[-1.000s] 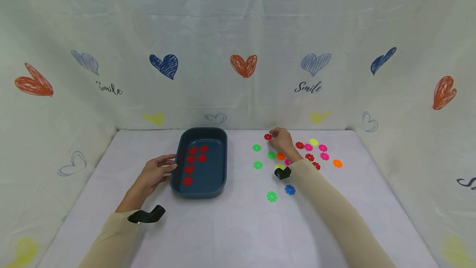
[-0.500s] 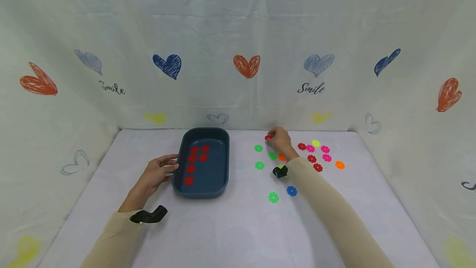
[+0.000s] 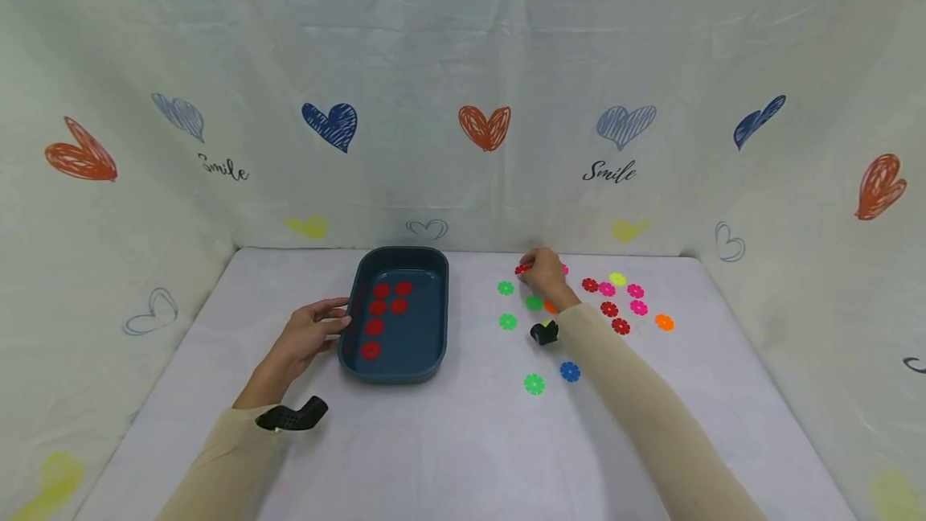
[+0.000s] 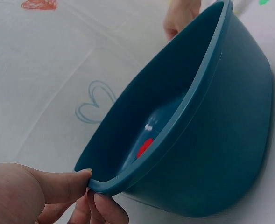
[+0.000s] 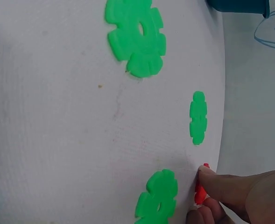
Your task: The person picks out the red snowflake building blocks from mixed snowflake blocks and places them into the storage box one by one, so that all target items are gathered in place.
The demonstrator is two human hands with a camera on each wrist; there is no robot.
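Right hand (image 3: 546, 274), nearly closed, pinches red disc (image 5: 200, 194).

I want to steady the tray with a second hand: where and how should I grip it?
The tray is probably best pinched midway along its right rim, coming from the right, thumb over the edge, fingers outside. That rim stands raised and uncovered, while the left hand pinches the left side.

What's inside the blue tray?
Six red notched discs lie on the floor of the blue tray. The left wrist view shows only a patch of red; the tray's wall covers the rest there.
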